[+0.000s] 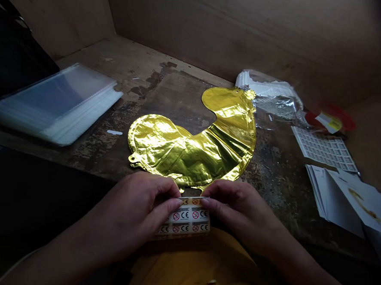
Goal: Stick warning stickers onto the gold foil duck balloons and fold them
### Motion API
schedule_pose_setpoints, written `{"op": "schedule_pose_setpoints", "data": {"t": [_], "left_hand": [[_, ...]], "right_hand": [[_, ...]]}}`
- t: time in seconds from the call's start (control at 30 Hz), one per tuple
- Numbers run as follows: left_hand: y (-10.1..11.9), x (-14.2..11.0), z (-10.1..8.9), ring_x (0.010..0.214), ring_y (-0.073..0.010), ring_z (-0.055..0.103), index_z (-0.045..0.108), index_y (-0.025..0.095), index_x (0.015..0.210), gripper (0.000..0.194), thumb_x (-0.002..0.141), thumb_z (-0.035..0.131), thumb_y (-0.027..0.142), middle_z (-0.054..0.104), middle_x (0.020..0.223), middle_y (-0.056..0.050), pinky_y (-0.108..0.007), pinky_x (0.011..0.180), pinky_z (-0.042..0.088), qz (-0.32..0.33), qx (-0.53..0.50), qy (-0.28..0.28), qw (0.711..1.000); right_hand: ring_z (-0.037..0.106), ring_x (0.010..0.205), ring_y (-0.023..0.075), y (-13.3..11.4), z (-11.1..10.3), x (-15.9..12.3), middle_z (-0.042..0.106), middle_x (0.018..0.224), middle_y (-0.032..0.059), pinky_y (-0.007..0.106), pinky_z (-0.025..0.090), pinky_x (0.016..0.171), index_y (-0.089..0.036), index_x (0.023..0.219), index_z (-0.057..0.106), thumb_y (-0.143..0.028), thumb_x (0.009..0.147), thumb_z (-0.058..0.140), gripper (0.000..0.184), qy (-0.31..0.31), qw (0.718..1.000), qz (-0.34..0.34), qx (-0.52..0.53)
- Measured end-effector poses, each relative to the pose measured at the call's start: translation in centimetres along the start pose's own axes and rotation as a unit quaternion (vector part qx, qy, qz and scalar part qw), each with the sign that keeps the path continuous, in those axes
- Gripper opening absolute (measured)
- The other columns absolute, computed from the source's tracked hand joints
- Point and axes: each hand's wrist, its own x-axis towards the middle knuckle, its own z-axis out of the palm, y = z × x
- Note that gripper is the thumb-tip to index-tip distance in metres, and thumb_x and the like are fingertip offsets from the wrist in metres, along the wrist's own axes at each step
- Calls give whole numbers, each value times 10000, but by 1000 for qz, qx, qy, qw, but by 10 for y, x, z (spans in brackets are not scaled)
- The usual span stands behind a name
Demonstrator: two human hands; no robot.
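My left hand (142, 205) pinches the upper left part of a small sticker sheet (191, 220) between thumb and fingers. The sheet carries rows of printed CE marks and red crossed-out circles. At its upper right corner, my right hand (238, 206) grips the same sheet with thumb and forefinger. The sheet's top edge is bent over, near the table's front edge. Just beyond both hands lies a flat gold foil balloon (197, 155), curved and wrinkled, with a small holed tab at its left end.
A stack of clear plastic bags (62, 103) lies at the left. On the right are a clear packet of white items (271, 90), a red roll (340, 116), another sticker sheet (326, 149) and white cards (352, 201). Wooden walls (235, 28) rise behind the worn table (161, 88).
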Motion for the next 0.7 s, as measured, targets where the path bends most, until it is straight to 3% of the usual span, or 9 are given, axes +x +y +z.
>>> {"op": "schedule_pose_setpoints", "data": {"t": [0.1,0.27,0.37,0.47,0.53,0.7], "left_hand": [[-1,-1,1,845,-206,664,726,302,980,213,833,649,437,740,897,24,-273,719,458,13,22,46,999],[3,4,-6,632,-167,627,717,264,762,196,848,595,391,673,661,39,-226,526,409,-78,-89,-101,988],[1,7,-7,626,-166,605,696,235,745,210,820,610,412,655,657,32,-212,504,405,-125,-183,-119,968],[-3,7,-5,602,-159,568,688,224,766,240,796,625,454,630,667,24,-210,492,407,-168,-256,-125,944],[-5,7,-4,595,-153,547,687,221,777,245,786,636,461,616,671,21,-212,496,408,-187,-271,-132,935],[-5,8,-10,612,-141,535,686,197,804,260,786,642,453,615,698,16,-204,505,405,-196,-282,-146,928]], "right_hand": [[591,683,137,2,6,1,676,741,20,228,475,610,-161,807,681,-289,872,633,151,11,1000,8,20],[629,697,158,1,11,4,695,757,36,254,498,625,-158,812,671,-299,877,622,162,-16,999,30,42],[653,830,179,-2,8,4,706,912,52,282,517,735,-179,962,686,-277,877,643,136,51,991,-68,-99],[611,942,190,-7,6,5,655,1022,76,297,503,794,-184,1080,678,-226,871,657,214,125,937,-208,-253],[584,918,194,-9,8,8,641,963,81,304,502,765,-166,1031,699,-177,868,648,171,121,914,-256,-290],[551,858,194,-12,14,14,652,853,65,321,504,718,-162,902,717,-115,843,662,94,127,900,-299,-290]]}}
